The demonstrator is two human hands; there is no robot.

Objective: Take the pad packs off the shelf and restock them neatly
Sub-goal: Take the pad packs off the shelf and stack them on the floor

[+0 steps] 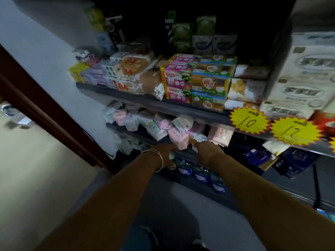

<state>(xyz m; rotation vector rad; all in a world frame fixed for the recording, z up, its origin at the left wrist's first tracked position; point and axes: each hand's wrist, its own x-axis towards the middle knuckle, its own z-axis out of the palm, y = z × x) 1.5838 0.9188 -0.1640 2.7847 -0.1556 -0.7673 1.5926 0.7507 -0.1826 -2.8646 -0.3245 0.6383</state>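
Pad packs [150, 124] in pink, white and pale green lie jumbled along the dark middle shelf [126, 132]. One pink pad pack [178, 139] tilts out over the shelf's front edge. My left hand [165, 154], with a metal bangle on its wrist, has its fingers against the lower left side of this pack. My right hand [207, 152] reaches in just right of the same pack, and its fingertips are hidden in the dark. A pale pink wipes-like pack [220, 135] leans just beyond my right hand.
The shelf above [145, 98] carries boxed goods [178, 78], bags marked 84 [126, 69] and tissue bundles [299, 82]. Yellow starburst price tags [249, 122] hang on its edge. Blue-capped bottles [199, 173] stand on the lower shelf. A white wall and brown door frame [45, 113] are at left.
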